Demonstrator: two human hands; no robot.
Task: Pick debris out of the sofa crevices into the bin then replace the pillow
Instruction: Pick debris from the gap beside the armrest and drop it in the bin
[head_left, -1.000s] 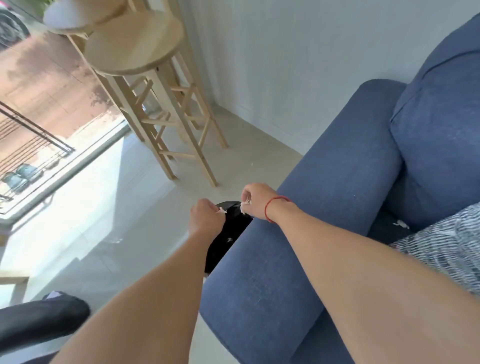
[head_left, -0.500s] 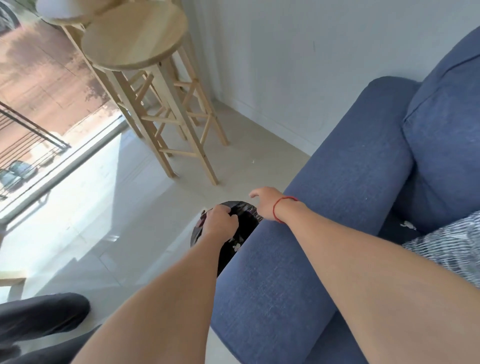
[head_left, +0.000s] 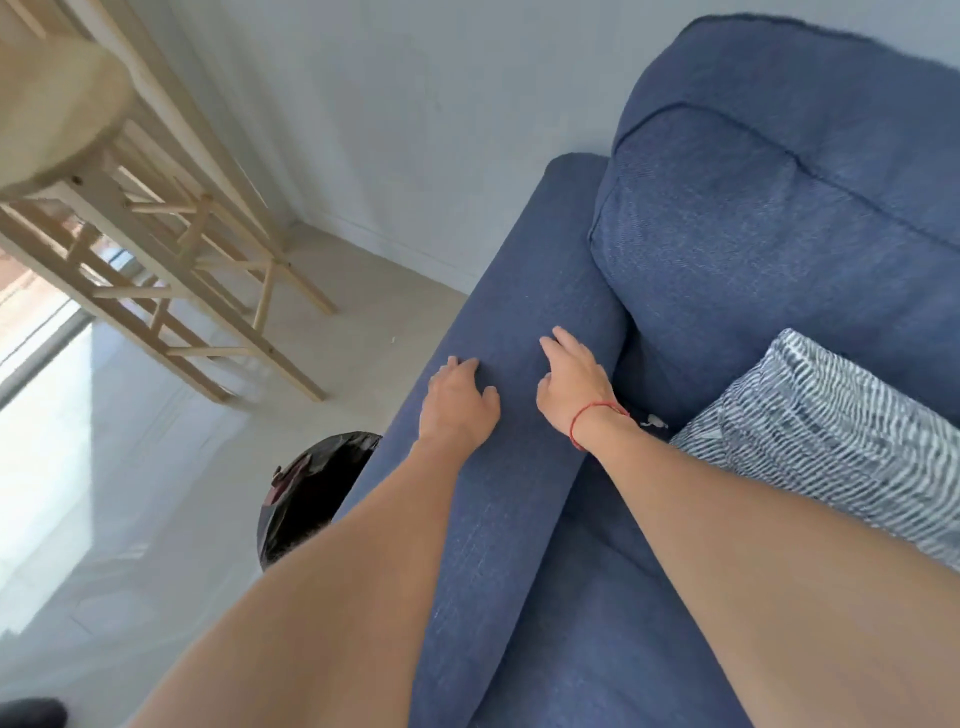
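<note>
My left hand (head_left: 457, 402) and my right hand (head_left: 571, 387) both hover over the armrest (head_left: 519, 312) of the blue sofa, fingers apart, holding nothing. The right wrist wears a red string. A black-lined bin (head_left: 311, 493) stands on the floor just left of the armrest, partly hidden by my left forearm. A small white scrap of debris (head_left: 652, 422) lies in the crevice between armrest and seat, just right of my right wrist. A grey-and-white striped pillow (head_left: 831, 441) rests on the seat at the right.
The blue back cushion (head_left: 779, 234) rises behind the pillow. Wooden stools (head_left: 171, 270) stand on the pale floor at the left, near a bright glass door (head_left: 31, 338). A white wall (head_left: 415, 130) runs behind the sofa.
Both hands have moved from over the bin to above the armrest and have let go of the white scraps they held. The view has swung right, toward the sofa.
</note>
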